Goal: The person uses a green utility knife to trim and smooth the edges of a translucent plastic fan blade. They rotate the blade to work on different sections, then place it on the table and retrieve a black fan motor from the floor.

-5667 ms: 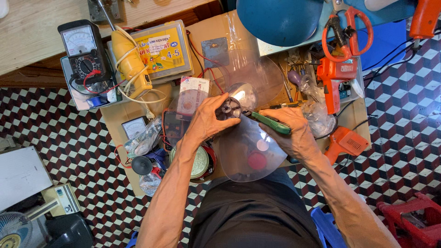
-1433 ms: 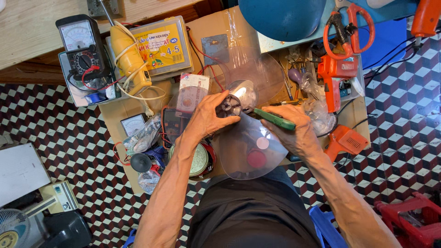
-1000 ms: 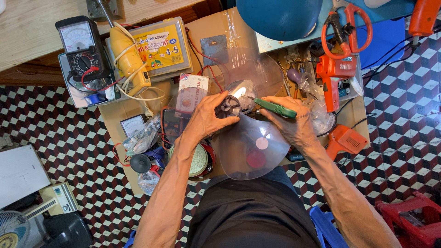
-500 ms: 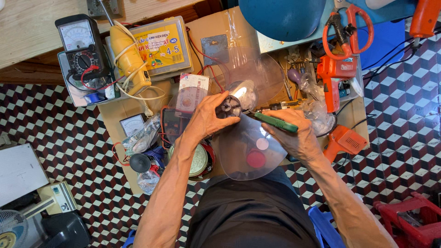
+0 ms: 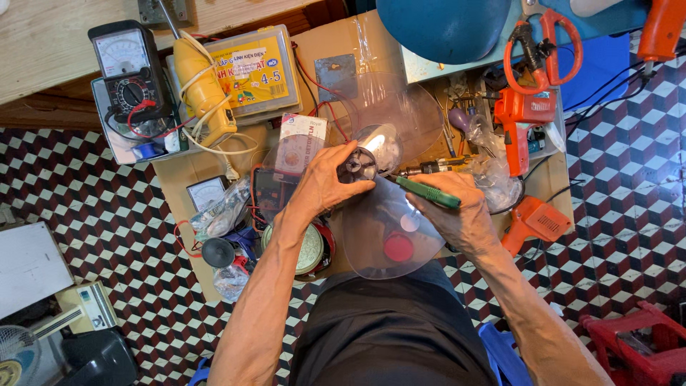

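Left hand [image 5: 325, 187] grips the clear fan blade's hub [image 5: 359, 165], right hand [image 5: 457, 214] grips a green-handled screwdriver [image 5: 426, 191] poking into it.

Clear plastic fan blade [image 5: 389, 229], three broad transparent lobes, held flat above the cardboard-covered bench near its front edge, one lobe toward the person. Dark round hub [image 5: 359, 164] at its centre faces upward. Green-handled screwdriver [image 5: 427, 192] lies nearly level, its tip reaching the hub from the right.
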